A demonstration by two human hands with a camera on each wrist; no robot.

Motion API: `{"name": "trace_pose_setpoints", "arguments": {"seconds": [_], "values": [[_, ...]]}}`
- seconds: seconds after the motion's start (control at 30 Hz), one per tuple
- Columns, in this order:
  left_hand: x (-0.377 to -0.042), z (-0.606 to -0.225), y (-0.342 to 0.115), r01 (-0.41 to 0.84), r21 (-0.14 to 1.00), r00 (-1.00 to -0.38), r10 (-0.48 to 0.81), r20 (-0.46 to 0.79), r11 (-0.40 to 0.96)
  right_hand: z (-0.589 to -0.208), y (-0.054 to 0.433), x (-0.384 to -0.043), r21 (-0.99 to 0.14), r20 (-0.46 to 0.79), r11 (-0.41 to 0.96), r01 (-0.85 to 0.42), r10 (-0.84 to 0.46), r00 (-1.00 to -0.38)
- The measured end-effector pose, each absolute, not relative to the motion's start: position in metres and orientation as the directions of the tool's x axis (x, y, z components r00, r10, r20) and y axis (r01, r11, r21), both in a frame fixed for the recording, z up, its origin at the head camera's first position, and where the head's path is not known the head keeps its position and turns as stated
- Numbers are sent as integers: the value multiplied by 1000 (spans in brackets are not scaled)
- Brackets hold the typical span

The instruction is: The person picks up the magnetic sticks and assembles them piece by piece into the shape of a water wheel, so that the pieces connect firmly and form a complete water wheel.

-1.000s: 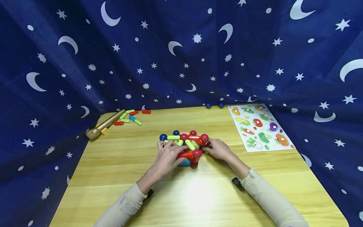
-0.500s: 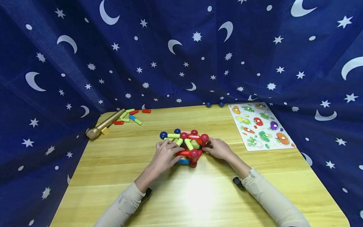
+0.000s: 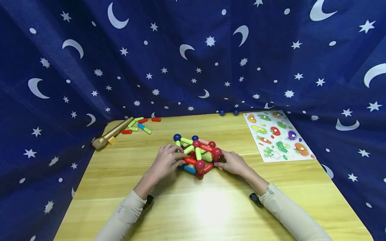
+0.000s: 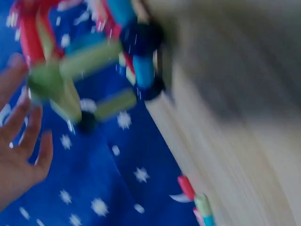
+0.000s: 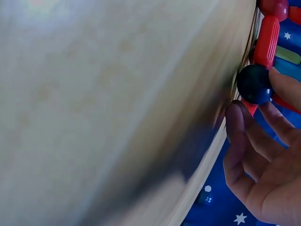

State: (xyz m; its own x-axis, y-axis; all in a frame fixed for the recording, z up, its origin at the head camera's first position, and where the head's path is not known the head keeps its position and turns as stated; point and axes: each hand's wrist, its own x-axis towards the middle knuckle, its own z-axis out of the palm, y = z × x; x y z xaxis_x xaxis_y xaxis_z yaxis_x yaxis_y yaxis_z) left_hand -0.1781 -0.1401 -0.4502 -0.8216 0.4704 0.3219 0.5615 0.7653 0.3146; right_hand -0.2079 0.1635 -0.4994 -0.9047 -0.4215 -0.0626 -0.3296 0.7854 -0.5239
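an openwork frame of glossy red, pink, blue and yellow-green rods joined by red and dark blue balls [image 3: 198, 153] is set at the middle of the pale wood-grain table [image 3: 169, 127], between the two hands. at its right side, a dark blue ball [image 5: 255, 84] is pinched between the thumb and fingers of the right hand [image 3: 233, 163]. the left hand [image 3: 164, 162] is placed at the frame's left side, its fingers spread and loosely bent; because the left wrist view is blurred, it cannot be told whether a rod is touched. both arms are covered by cream sleeves [image 3: 124, 212]. on the far left of the table, a gold microphone [image 3: 113, 133] is laid aslant, with a small orange block [image 3: 111, 140] just beside it and loose red, yellow-green and blue rods [image 3: 144, 129] scattered near its upper end. by the far edge, two dark blue balls [image 3: 221, 112] are seen near a white board printed with colourful vegetables [image 3: 281, 134]. the background is filled by a deep blue curtain patterned with white moons and stars [image 3: 169, 50].
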Motion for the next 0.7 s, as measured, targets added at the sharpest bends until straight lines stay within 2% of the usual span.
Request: {"name": "trace_pose_setpoints", "arguments": {"seconds": [0.1,0.17,0.23,0.4,0.47,0.57,0.7], "values": [[-208,-448,-163,469,473,-883,376,283,746,-498,163,-208,-521,-48,787,-330,-413,-910],[-236,-454,-183,382,500,-921,275,276,777,-498,163,-208,-518,-43,791,-326,-404,-914],[-267,-466,-205,286,461,-950,188,248,840,-497,162,-207,-515,-45,794,-323,-401,-915],[-315,-499,-245,100,233,-994,85,73,967,-498,162,-204,-510,-46,796,-326,-404,-914],[-322,-509,-254,75,166,-997,73,21,983,-498,162,-204,-512,-46,792,-331,-410,-911],[-325,-522,-262,61,131,-998,63,-10,990,-498,162,-206,-511,-42,789,-341,-419,-907],[-325,-530,-266,82,98,-995,77,60,992,-495,166,-212,-510,-45,782,-358,-440,-897]]}}
